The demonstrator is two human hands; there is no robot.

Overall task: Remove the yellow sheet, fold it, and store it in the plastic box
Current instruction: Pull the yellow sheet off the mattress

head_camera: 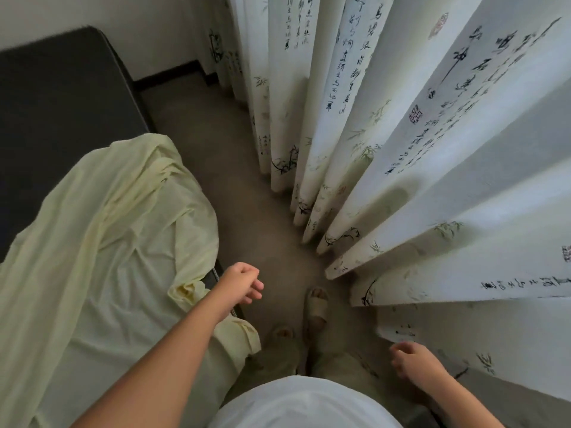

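Past my shirt, my left hand hangs loose and empty just right of the sheet, which lies rumpled lengthwise along the mattress, so I judge it nearer than my slack, empty right hand by the curtain.

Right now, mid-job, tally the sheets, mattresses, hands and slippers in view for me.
Yellow sheet: 1
Dark mattress: 1
Hands: 2, left hand and right hand
Slippers: 2
Total: 6
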